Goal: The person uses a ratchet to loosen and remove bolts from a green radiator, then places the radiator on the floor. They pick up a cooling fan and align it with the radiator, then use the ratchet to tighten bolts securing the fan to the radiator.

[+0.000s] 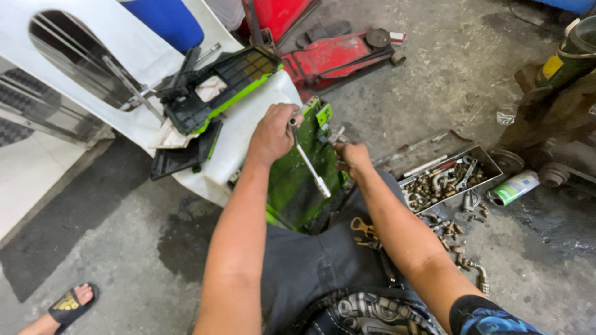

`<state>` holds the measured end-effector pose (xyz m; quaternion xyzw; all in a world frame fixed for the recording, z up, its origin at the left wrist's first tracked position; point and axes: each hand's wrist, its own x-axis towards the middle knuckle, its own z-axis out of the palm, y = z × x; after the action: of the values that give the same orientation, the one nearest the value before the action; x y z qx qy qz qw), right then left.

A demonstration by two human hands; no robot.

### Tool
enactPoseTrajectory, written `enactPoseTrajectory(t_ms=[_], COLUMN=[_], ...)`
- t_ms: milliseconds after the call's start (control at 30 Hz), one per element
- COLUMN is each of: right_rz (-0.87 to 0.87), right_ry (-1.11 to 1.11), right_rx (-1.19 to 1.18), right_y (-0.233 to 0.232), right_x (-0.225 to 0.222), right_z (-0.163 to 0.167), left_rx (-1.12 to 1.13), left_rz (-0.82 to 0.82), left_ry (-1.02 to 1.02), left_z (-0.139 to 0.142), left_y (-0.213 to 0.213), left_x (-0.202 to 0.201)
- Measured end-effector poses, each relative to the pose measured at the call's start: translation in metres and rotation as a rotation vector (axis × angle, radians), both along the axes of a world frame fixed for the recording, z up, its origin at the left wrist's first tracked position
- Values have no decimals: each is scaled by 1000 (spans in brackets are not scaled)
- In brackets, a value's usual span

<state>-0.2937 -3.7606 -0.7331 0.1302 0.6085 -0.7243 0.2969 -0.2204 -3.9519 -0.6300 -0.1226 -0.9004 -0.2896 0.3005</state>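
Note:
My left hand [271,133] grips the top of a silver T-handle wrench [308,162] that slants down to the right across a green and black plastic panel [292,186]. This panel leans against a white body panel [242,133]. My right hand [352,156] closes on the green panel's right edge, beside the wrench's lower end; what it pinches is too small to tell. My legs in dark trousers lie below the panel.
A metal tray [490,162] of bolts and fittings lies at right, with loose fittings [456,232] and a spray can [514,187] beside it. A red floor jack [338,56] stands behind. Another person's sandalled foot [71,305] shows bottom left.

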Motion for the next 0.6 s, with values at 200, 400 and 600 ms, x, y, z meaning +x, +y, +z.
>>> enactPoseTrajectory(t_ms=[200,400,600], right_rz=[1,27,3], right_ry=[-48,-114,19], right_rx=[-49,-118,-3], right_y=[0,1,6], right_x=[4,6,6], right_z=[-1,-3,-2], left_rx=[-16,-28,-24], left_rz=[36,14,39], left_ry=[-14,12,-6], left_z=[1,1,4], left_y=[2,2,7], left_x=[0,0,1])
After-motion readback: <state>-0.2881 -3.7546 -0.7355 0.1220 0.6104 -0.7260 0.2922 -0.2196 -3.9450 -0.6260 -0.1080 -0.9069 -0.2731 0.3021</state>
